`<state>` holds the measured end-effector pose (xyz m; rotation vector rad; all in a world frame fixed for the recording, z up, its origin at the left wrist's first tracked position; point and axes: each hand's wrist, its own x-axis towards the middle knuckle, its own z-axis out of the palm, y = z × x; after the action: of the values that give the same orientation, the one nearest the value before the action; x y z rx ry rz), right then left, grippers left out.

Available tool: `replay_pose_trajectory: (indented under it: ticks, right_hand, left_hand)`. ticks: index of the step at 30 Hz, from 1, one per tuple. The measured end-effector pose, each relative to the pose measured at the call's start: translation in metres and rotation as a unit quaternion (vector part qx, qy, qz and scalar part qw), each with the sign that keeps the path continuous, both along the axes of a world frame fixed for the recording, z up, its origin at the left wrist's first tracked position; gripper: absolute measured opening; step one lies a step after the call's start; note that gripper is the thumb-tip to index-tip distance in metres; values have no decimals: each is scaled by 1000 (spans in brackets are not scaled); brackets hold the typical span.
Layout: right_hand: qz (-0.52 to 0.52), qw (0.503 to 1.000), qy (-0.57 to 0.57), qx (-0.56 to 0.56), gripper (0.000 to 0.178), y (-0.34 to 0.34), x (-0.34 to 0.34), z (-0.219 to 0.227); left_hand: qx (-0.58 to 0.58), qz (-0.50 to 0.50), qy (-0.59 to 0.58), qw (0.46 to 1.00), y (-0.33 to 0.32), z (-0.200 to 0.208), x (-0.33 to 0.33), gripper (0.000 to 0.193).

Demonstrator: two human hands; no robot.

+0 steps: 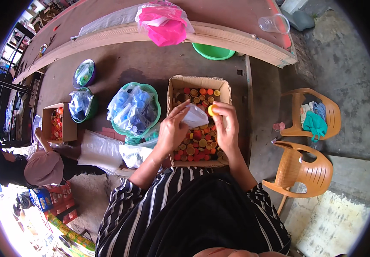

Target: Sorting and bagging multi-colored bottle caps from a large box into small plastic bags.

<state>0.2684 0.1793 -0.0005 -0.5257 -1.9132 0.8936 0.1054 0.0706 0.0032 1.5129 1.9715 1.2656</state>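
In front of me stands an open cardboard box [173, 88] with several red, orange and yellow bottle caps [195, 145] in it. Above the box, my left hand [172, 130] is closed on a clear plastic bag [195, 116], which hangs toward the middle. To the right of the bag, my right hand [227, 126] pinches a yellow bottle cap [212, 110] between thumb and fingers. The bag and my hands hide part of the caps below.
Left of the box, a green basin [157, 105] holds bagged blue caps. Flat plastic bags [99, 150] lie nearer me. Further left are a smaller cap box [69, 115] and a co-worker [43, 167]. A pink bag [163, 25] lies beyond; orange chairs [309, 169] stand right.
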Motion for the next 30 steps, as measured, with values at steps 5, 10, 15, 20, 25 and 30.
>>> replay_pose_trajectory:
  ticks: [5, 10, 15, 20, 25, 30]
  right_hand:
    - [1, 937, -265, 227, 14, -15, 5, 41]
    - [40, 996, -64, 38, 16, -17, 13, 30]
    - [-1, 981, -177, -78, 3, 1, 26, -86]
    - [19, 886, -462, 33, 13, -30, 40, -163]
    - [38, 840, -535, 76, 21, -39, 27, -173]
    - [56, 864, -499, 40, 20, -30, 45, -182]
  left_hand:
    - [5, -47, 30, 998, 4, 16, 18, 58]
    - [-19, -19, 2, 1000, -15, 27, 17, 58]
    - [43, 50, -40, 997, -42, 59, 14, 60]
    - [236, 127, -35, 963, -79, 105, 17, 64]
    - [67, 118, 57, 989, -104, 101, 19, 60]
    - [135, 233, 40, 962, -125, 103, 16, 64]
